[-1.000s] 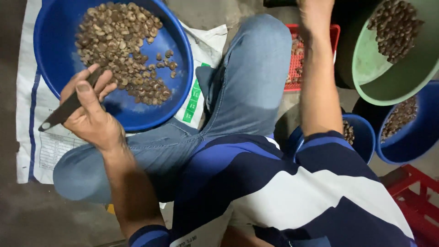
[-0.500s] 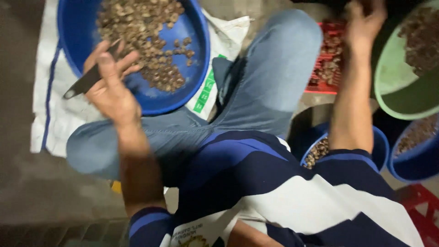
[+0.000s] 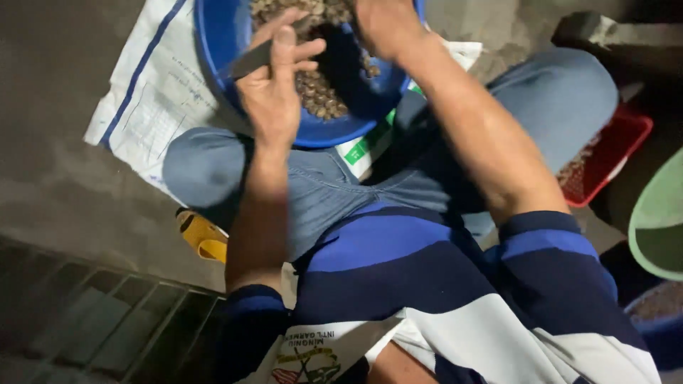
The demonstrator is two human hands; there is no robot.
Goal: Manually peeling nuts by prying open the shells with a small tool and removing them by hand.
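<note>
Over the blue bowl [image 3: 220, 43], the left hand [image 3: 274, 92] grips a knife [image 3: 249, 62] while the right hand [image 3: 384, 25], fingers hidden, reaches among nuts [image 3: 316, 96]; crowding risks a cut.

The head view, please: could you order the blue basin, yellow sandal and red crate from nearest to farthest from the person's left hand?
From the left hand:
1. Blue basin, directly under the hand.
2. Yellow sandal, below, by the knee.
3. Red crate, far across on the right side.
</note>
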